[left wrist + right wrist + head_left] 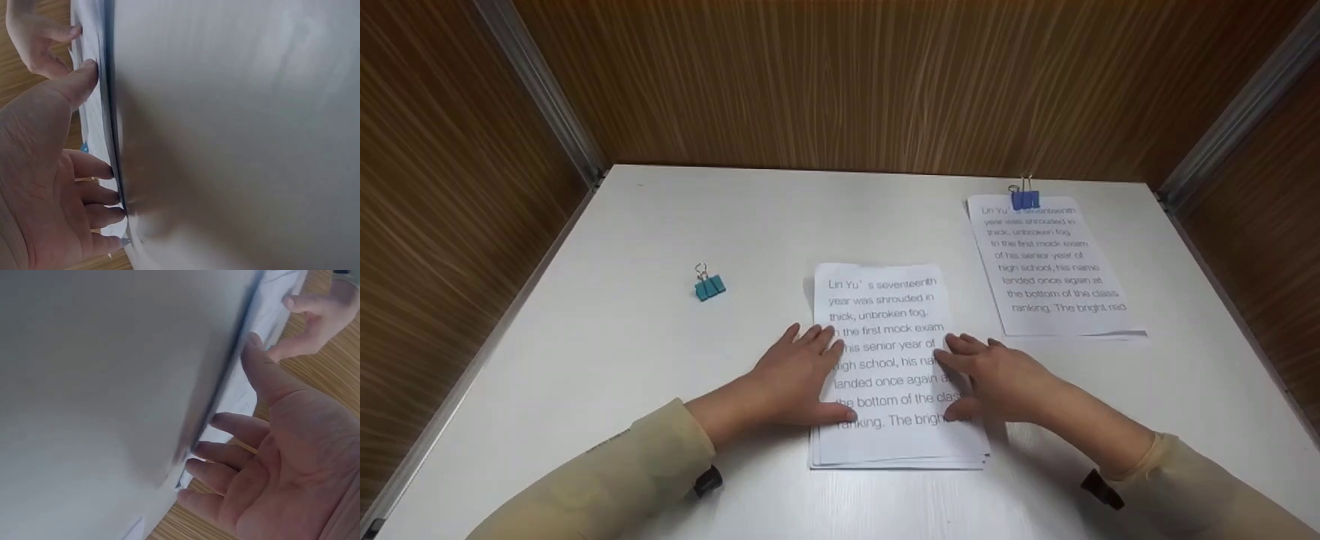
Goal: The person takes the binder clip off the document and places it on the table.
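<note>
A stack of printed paper sheets (892, 442) lies on the table with its lower edges slightly uneven. My left hand (791, 375) rests along the stack's left side, thumb and fingertips touching the edge. On the opposite side my right hand (1011, 381) touches the right edge, its thumb and index finger partly over the top sheet. Both wrist views show extended, spread fingers against the paper's side, in the left wrist view the left hand (45, 185) and in the right wrist view the right hand (281, 455). A teal binder clip (709, 288) lies left of the stack.
A second printed stack (1050, 274) lies at the back right, a blue binder clip (1025, 199) on its top edge. Wood-grain panels (840, 82) wall in the white table (622, 315) at the back and both sides.
</note>
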The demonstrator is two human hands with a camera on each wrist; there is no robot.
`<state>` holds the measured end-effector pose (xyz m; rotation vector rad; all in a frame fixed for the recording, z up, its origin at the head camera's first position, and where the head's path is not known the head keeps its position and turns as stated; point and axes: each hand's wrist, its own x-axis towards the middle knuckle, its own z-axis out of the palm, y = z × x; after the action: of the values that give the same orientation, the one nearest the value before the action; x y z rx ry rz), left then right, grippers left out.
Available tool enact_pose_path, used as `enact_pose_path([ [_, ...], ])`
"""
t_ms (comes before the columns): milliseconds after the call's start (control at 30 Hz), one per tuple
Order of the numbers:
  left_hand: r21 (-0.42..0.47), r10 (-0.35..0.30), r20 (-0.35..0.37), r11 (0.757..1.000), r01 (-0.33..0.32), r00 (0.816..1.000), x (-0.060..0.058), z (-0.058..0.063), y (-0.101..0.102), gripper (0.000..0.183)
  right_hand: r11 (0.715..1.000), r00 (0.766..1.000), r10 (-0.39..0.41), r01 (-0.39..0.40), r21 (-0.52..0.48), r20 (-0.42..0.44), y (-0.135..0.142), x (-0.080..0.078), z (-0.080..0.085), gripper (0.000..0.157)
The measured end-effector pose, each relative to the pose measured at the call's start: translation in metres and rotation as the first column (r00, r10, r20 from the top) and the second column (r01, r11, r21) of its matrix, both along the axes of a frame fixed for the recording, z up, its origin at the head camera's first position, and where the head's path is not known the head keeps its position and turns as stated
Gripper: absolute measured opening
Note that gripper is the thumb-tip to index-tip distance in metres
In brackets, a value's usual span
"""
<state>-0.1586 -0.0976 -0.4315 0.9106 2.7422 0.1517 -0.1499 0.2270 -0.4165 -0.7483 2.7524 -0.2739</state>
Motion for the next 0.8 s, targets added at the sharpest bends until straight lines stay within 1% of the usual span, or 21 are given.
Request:
enact_pose_path([
  [233, -0.029, -0.012, 0.004, 1.000, 0.012, 1.000, -0.010, 0.002, -0.003, 0.114, 1.000, 1.000, 0.016, -0.016, -0.007, 0.003, -0.005, -0.005, 0.000, 0.087],
  [367, -0.042, 0.000, 0.017, 0.999, 0.001, 1.000, -0.017, 0.002, -0.007, 0.115, 1.000, 1.000, 0.019, -0.019, 0.005, 0.004, -0.010, -0.012, -0.001, 0.087],
  [600, -0.041, 0.042, 0.016, 0.998, -0.042, 0.999, -0.033, 0.002, -0.015, 0.116, 1.000, 0.999, -0.007, 0.007, 0.029, 0.034, -0.024, -0.030, -0.003, 0.089],
  [800, -0.032, 0.060, 0.011, 0.998, -0.060, 0.998, -0.045, -0.001, -0.027, 0.116, 0.998, 0.997, -0.030, 0.026, 0.056, 0.074, -0.038, -0.047, -0.004, 0.090],
])
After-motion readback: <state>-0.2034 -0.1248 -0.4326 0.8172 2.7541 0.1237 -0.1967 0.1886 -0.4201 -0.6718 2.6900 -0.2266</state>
